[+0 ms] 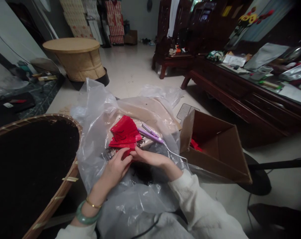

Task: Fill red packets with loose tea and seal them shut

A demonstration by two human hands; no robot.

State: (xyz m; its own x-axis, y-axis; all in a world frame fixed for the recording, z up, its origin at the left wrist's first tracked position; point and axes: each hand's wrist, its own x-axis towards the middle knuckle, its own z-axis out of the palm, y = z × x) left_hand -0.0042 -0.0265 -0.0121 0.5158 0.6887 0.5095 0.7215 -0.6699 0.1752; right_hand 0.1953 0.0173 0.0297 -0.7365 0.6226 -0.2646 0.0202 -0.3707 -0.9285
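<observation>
A small red packet [126, 153] is between my two hands, partly covered by the fingers. My left hand [117, 167] is closed on it from the left, thumb and fingers pinched together. My right hand [151, 158] grips its right side, with the thumb at the near edge of the pile. Just beyond, a fanned pile of red packets [124, 127] lies on a box in a clear plastic bag [95, 106]. Beside the pile rests a purple hair straightener [151, 135] with a white cord. Dark loose bits are scattered round the packets and below my hands.
To the left stands a wide woven basket [77, 166] full of dark loose material. An open cardboard box [220, 149] on the right has red packets inside. Farther back are a round wooden-topped stand [73, 44] and a dark wooden table [240, 96] covered with clutter.
</observation>
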